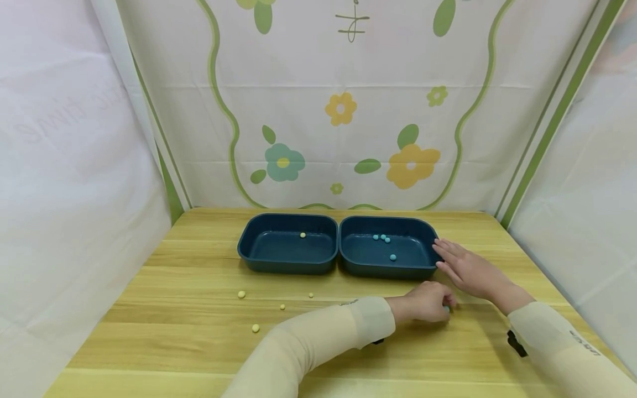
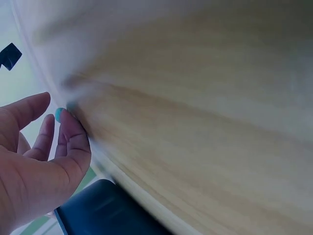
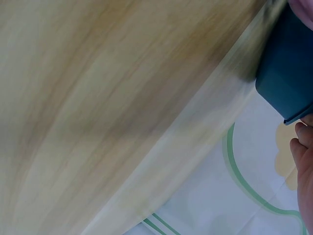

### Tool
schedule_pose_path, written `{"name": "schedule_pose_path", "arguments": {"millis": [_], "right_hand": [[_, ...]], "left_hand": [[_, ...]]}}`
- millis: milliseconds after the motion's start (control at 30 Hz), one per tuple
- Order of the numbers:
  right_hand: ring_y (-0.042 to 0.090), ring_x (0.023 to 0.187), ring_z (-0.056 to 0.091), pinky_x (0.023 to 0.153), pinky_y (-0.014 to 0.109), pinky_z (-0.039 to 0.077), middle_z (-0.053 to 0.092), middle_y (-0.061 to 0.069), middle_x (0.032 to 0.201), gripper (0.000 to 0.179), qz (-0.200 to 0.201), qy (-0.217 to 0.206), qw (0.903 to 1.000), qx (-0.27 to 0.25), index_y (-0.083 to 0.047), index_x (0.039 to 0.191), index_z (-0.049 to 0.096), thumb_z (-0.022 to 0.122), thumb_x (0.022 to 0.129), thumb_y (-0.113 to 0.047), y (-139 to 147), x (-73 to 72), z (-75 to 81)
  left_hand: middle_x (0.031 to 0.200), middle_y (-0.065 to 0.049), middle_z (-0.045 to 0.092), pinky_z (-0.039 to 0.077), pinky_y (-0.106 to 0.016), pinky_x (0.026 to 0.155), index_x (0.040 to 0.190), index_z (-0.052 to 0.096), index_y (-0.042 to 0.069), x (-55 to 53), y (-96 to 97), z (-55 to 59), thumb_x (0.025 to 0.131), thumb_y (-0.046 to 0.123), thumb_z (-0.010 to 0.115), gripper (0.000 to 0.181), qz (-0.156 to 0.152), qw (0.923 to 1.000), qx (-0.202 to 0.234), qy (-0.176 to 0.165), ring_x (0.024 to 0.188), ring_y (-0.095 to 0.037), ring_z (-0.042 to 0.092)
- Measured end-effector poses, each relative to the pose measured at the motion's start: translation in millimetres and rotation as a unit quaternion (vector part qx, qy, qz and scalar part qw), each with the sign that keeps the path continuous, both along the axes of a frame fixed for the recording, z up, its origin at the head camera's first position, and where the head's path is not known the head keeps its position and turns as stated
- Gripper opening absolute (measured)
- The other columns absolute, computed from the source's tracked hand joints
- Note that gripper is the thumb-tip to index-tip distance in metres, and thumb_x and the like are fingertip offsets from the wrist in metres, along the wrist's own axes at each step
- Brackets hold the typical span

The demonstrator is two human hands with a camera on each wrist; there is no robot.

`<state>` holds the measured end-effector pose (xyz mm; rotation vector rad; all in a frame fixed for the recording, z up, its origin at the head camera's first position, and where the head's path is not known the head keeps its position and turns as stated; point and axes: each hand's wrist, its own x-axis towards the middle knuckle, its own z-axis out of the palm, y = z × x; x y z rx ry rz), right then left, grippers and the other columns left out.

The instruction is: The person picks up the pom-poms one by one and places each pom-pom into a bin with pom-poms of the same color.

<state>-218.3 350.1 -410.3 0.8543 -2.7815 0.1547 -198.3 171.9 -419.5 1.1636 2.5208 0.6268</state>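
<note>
My left hand (image 1: pixel 425 301) reaches across the table to the front right of the right tray. Its curled fingertips pinch a small round light-blue bead (image 2: pixel 59 115), low over the tabletop; the head view shows only part of it. With fingers extended, my right hand (image 1: pixel 470 271) touches the right end of the right dark-blue tray (image 1: pixel 393 272). In the right wrist view, only parts of that hand (image 3: pixel 305 166) show beside the tray (image 3: pixel 283 83). Several light-blue beads (image 1: pixel 383 237) lie in this tray.
A matching left tray (image 1: pixel 288 266) stands against it, holding one yellow bead (image 1: pixel 302 235). Several yellow beads (image 1: pixel 256 328) lie on the wooden table (image 1: pixel 164 331) in front. Printed white cloth (image 1: pixel 308 72) rises behind the table and along both sides.
</note>
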Motion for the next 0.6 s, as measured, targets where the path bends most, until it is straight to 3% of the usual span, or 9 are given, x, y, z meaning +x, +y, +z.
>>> {"name": "schedule_pose_path", "arguments": {"millis": [600], "right_hand": [[0.045, 0.131, 0.04, 0.1, 0.058, 0.038, 0.042, 0.028, 0.143, 0.048, 0.002, 0.005, 1.0, -0.001, 0.008, 0.138, 0.048, 0.054, 0.101, -0.023, -0.6, 0.3, 0.5]], "left_hand": [[0.077, 0.019, 0.056, 0.037, -0.008, 0.066, 0.091, 0.073, 0.022, 0.9, 5.9, -3.0, 0.086, 0.01, 0.071, 0.013, 0.017, 0.9993, -0.03, 0.015, 0.073, 0.001, 0.05]]}}
